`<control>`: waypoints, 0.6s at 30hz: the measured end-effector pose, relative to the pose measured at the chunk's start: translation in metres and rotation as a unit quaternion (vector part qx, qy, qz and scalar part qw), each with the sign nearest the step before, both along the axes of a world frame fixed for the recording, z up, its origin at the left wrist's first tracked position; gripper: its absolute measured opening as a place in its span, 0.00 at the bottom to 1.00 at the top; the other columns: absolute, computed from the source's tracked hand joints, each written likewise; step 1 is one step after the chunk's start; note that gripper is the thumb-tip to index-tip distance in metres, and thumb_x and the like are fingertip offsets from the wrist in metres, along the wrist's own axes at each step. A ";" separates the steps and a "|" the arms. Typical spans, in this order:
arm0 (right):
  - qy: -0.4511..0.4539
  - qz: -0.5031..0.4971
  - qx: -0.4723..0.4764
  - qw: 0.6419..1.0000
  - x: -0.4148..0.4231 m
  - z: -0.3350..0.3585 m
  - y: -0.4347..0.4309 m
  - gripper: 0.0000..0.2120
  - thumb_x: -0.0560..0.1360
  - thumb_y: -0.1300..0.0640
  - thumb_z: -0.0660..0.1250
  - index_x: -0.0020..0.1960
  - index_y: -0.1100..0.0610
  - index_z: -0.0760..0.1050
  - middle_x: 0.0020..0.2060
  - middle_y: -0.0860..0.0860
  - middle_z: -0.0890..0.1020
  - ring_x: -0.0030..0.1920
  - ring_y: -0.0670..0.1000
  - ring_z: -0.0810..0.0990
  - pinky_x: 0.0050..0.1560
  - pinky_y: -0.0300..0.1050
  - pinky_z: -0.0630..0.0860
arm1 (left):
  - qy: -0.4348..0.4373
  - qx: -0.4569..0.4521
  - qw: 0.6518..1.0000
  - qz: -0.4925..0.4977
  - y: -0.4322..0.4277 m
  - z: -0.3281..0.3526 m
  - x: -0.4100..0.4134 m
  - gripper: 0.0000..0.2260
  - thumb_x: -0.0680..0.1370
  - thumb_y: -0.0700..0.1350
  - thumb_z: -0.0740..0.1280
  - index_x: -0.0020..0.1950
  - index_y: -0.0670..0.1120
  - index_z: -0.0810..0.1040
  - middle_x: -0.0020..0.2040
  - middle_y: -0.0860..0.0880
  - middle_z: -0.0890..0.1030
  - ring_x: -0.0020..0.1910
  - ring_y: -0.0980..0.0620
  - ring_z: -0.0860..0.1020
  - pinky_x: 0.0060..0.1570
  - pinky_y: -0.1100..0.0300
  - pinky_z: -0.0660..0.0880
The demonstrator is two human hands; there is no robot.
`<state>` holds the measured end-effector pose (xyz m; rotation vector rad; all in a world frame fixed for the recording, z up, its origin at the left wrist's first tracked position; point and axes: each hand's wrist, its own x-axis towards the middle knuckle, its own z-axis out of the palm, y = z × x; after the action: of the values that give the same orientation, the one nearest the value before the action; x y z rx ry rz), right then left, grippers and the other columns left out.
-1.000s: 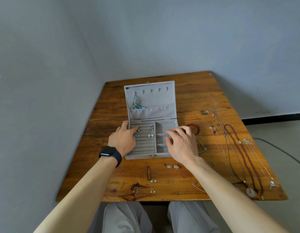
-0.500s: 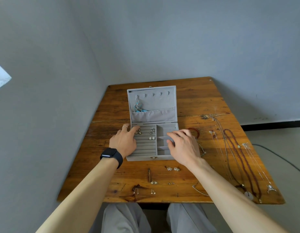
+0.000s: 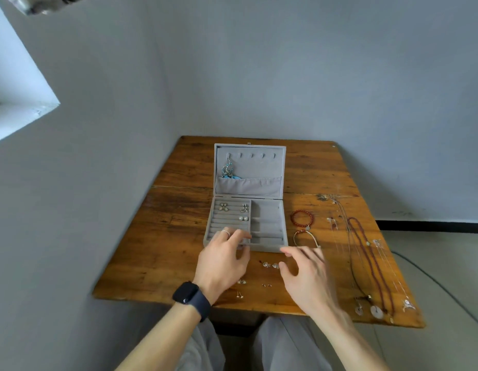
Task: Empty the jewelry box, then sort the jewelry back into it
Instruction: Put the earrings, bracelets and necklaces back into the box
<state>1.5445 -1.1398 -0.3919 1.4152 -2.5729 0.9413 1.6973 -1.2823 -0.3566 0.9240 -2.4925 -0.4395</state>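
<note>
Working at the worktop (image 3: 165, 236) with the open jewelry box (image 3: 267, 228) centred, you are resting your left hand (image 3: 224, 259), fingers loose, on its near edge while your right hand (image 3: 306, 275), spread and empty, is hovering by loose earrings (image 3: 265, 264); be pinching them singly.

Nothing readable here as far as I can see, no words, logos or numbers anywhere. The jewelry box (image 3: 259, 167) is just plain grey felt inside and out, and the watch (image 3: 191, 299) on the wrist shows a blank black face.
</note>
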 end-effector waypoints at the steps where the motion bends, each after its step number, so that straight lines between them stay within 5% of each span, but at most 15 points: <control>1: 0.001 -0.005 0.019 1.000 0.003 -0.002 0.003 0.15 0.73 0.51 0.74 0.59 0.48 0.80 0.51 0.44 0.83 0.52 0.48 0.76 0.51 0.39 0.72 | -0.007 0.004 1.000 -0.009 0.007 -0.004 -0.002 0.11 0.80 0.54 0.63 0.62 0.58 0.75 0.57 0.56 0.78 0.56 0.55 0.76 0.43 0.59 0.79; 12: 0.008 -0.030 0.101 0.994 0.011 -0.005 0.000 0.18 0.77 0.46 0.68 0.66 0.44 0.77 0.55 0.43 0.82 0.54 0.50 0.75 0.49 0.45 0.75 | -0.076 0.030 0.996 -0.024 0.019 -0.026 -0.028 0.15 0.79 0.58 0.65 0.65 0.59 0.76 0.58 0.53 0.78 0.57 0.52 0.77 0.49 0.58 0.79; 18: 0.006 -0.026 0.092 0.995 0.012 -0.006 -0.001 0.13 0.77 0.47 0.68 0.61 0.45 0.80 0.55 0.44 0.82 0.52 0.50 0.74 0.47 0.45 0.73 | -0.098 0.035 0.993 -0.046 0.018 -0.026 -0.034 0.09 0.81 0.54 0.65 0.59 0.57 0.80 0.55 0.52 0.78 0.55 0.50 0.77 0.50 0.55 0.80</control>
<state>1.5568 -1.1405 -0.3984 1.3818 -2.7343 0.7022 1.6637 -1.2644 -0.3828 0.9226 -2.7224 -0.4902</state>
